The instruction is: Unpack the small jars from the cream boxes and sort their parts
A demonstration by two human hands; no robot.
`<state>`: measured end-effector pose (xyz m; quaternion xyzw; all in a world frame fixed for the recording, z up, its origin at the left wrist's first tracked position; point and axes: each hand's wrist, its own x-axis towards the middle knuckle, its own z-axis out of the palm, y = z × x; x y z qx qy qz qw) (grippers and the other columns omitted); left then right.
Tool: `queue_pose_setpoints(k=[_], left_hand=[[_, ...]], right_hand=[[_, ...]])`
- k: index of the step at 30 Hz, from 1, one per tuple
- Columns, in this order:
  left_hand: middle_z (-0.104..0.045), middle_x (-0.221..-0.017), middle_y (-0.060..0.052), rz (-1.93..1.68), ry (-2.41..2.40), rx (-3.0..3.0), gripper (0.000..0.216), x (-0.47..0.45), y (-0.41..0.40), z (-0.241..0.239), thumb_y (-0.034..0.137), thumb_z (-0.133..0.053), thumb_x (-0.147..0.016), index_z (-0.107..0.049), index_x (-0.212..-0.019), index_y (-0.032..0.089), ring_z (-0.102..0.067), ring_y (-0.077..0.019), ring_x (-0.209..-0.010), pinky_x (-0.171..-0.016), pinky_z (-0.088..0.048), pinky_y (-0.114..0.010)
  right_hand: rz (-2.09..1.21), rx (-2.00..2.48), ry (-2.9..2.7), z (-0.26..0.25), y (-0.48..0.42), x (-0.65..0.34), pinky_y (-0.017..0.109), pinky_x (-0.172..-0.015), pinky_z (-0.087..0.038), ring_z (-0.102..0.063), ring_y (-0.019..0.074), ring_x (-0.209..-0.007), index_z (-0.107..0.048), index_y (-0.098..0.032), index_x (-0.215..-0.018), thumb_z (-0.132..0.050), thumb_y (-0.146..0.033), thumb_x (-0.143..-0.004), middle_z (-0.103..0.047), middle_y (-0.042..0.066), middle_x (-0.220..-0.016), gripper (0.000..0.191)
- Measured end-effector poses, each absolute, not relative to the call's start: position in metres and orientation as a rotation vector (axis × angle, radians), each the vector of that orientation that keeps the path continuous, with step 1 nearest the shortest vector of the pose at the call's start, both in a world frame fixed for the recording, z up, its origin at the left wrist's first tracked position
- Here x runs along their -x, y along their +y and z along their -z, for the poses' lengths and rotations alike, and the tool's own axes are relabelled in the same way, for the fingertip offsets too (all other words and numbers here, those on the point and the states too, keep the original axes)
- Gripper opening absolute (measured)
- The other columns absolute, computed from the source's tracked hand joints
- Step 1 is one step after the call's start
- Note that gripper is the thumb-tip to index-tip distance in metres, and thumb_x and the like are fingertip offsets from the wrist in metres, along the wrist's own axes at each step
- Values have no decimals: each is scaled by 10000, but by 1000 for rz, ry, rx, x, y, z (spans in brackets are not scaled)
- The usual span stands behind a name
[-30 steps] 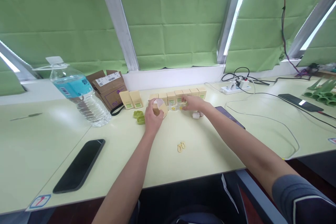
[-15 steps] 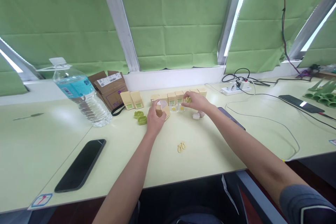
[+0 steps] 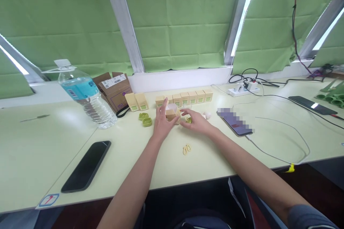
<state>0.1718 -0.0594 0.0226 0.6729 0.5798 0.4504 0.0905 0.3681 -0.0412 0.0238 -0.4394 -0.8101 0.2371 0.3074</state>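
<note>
My left hand (image 3: 162, 124) is closed around a small open cardboard box (image 3: 170, 115), with pale paper showing at its top. Close to the box's right side is my right hand (image 3: 197, 123), its fingers bent around a small green piece (image 3: 189, 120). Whether the right fingers also touch the box cannot be made out. Left of the box lie small green cases (image 3: 145, 119). Two yellow loops (image 3: 186, 149) rest on the table in front of my hands. A small whitish piece (image 3: 207, 115) sits beyond my right hand.
Behind my hands stands a row of small tan boxes (image 3: 192, 97), and two more tan boxes (image 3: 137, 102) stand left. Further left are a brown carton (image 3: 115, 91), a large water bottle (image 3: 87, 94) and a black phone (image 3: 86, 166). To the right lie a cabled phone (image 3: 235, 122) and a power strip (image 3: 243, 90).
My right hand has come nearer and to the left, from the row of boxes to beside the held box, carrying the green piece. My left hand has stayed around the box.
</note>
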Motion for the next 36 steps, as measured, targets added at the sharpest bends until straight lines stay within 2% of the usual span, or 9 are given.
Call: queue_pose_setpoints(k=[4,7,9,13,18,20,23,29,36], left_hand=[[-462,-1461,-123,-1352,1620,-1974,1006,-173,-62,-24,441,-792,-758,-195,-1565,395,-580,-282,-1171,-913,-517,-393],[-506,-1437,-144,-1348,1527,-1853,1078,-173,-62,-24,486,-783,-754,-102,-1582,375,-663,-200,-914,-812,-541,-354],[-564,-1382,-134,-1307,1462,-1795,1070,-173,-61,-23,503,-761,-768,-77,-1581,373,-656,-143,-756,-752,-543,-329],[-621,-1294,-105,-1213,1418,-1787,963,-174,-61,-22,495,-757,-764,-224,-1552,340,-648,-118,-714,-723,-536,-300],[-655,-1158,-69,-1173,1487,-1887,641,-176,-66,-25,472,-725,-779,-520,-1343,246,-597,-104,-640,-651,-520,-282],[-674,-1057,-54,-1180,1516,-1974,493,-177,-68,-27,491,-704,-792,-606,-1191,220,-584,-119,-648,-644,-510,-285],[-679,-993,-52,-1232,1593,-2026,447,-175,-68,-33,530,-692,-794,-629,-1100,211,-585,-139,-665,-648,-502,-297],[-706,-1033,-50,-1429,1906,-1897,480,-148,-47,-55,512,-727,-760,-587,-1120,227,-655,-187,-769,-756,-513,-327],[-700,-1116,-101,-1334,2157,-1729,537,-104,-16,-76,453,-735,-773,-511,-1192,202,-673,-251,-970,-918,-491,-392]], right_hand=[[-606,1149,-2159,-21,-42,-369,355,-899,-480,-640,249,-1085,-512,-247,-1408,-612,-487,-886,-633,98,-1345,583],[-616,1161,-2137,-20,-40,-369,357,-905,-480,-642,262,-1101,-547,-235,-1375,-570,-544,-907,-652,108,-1307,561],[-663,1185,-2124,-20,-38,-369,341,-820,-492,-678,242,-961,-577,-246,-1326,-496,-575,-939,-696,93,-1196,515],[-728,1185,-2125,-19,-37,-371,305,-709,-463,-663,210,-799,-590,-259,-1240,-347,-562,-997,-719,42,-965,459],[-709,1157,-2128,-17,-35,-372,298,-731,-445,-650,222,-874,-590,-253,-1210,-342,-585,-997,-718,49,-997,465],[-722,1157,-2123,-16,-35,-372,301,-749,-450,-654,226,-901,-567,-259,-1261,-351,-588,-996,-720,52,-1034,474],[-751,1140,-2106,-15,-36,-371,305,-768,-462,-660,219,-906,-506,-264,-1359,-366,-577,-996,-708,62,-1105,499],[-761,1154,-2125,-17,-40,-371,301,-745,-456,-646,201,-827,-515,-284,-1367,-378,-561,-998,-690,43,-1011,482],[-712,1193,-2187,-20,-39,-371,291,-713,-415,-611,207,-773,-555,-272,-1330,-390,-540,-998,-694,24,-856,457]])
